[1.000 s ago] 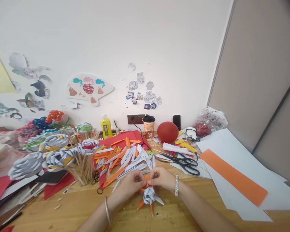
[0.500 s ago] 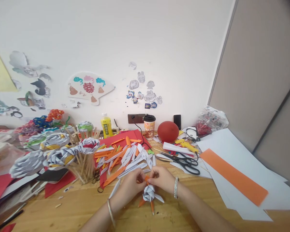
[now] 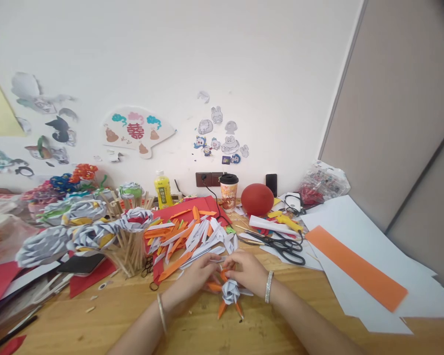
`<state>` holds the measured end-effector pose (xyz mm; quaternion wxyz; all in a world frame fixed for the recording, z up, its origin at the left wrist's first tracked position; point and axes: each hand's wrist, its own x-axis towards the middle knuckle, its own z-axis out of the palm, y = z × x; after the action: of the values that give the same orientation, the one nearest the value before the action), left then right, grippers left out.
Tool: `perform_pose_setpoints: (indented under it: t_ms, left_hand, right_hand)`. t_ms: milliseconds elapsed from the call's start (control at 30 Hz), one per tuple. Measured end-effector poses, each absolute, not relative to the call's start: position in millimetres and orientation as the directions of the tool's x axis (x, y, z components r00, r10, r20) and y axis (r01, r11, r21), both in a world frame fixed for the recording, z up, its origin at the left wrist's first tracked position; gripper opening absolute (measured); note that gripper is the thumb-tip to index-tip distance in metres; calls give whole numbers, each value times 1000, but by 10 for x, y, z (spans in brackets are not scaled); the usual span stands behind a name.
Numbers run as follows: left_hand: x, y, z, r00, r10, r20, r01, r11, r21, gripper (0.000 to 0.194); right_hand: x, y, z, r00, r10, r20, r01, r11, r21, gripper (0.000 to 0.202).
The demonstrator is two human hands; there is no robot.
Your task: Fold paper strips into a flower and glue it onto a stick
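A folded paper flower (image 3: 230,292) with a white rosette centre and orange pointed strips sticking out is just above the wooden table (image 3: 107,325). My right hand (image 3: 247,270) is closed at its far side, fingertips pinching an orange strip. On the other side, my left hand (image 3: 203,272) has its fingers curled at the flower's left edge, touching the orange strips; its fingertips are partly hidden. Beyond both hands lies a heap of folded white and orange paper strips (image 3: 192,234), partly on red paper (image 3: 210,204).
Black scissors (image 3: 286,246) lie to the right, near a yellow glue gun (image 3: 286,222). Behind them are a red balloon (image 3: 257,199) and a lidded cup (image 3: 229,192). Finished paper flowers on sticks (image 3: 92,236) crowd the left. White sheets (image 3: 358,231) carry an orange strip (image 3: 357,268).
The flower has turned a little, and an orange strip now shows at its left. My left hand has shifted slightly left; my right hand stays at the flower's far side.
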<state>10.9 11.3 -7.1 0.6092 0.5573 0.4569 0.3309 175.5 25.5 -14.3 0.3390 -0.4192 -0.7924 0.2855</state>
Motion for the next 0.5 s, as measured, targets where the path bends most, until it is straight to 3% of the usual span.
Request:
perform_pose_setpoints:
  t_ms: [133, 367, 500]
  left_hand:
    - [71, 137, -65, 416, 893, -170, 151, 116, 982, 31]
    - [70, 158, -50, 403, 910, -98, 99, 64, 993, 32]
    - [79, 137, -29, 379, 923, -61, 157, 1, 988, 33]
  right_hand:
    - [1749, 251, -177, -404, 875, 268, 474, 450, -757, 5]
    - [1798, 247, -108, -475, 777, 413, 309, 586, -749, 9]
    - [1814, 239, -50, -493, 804, 333, 339, 530, -777, 10]
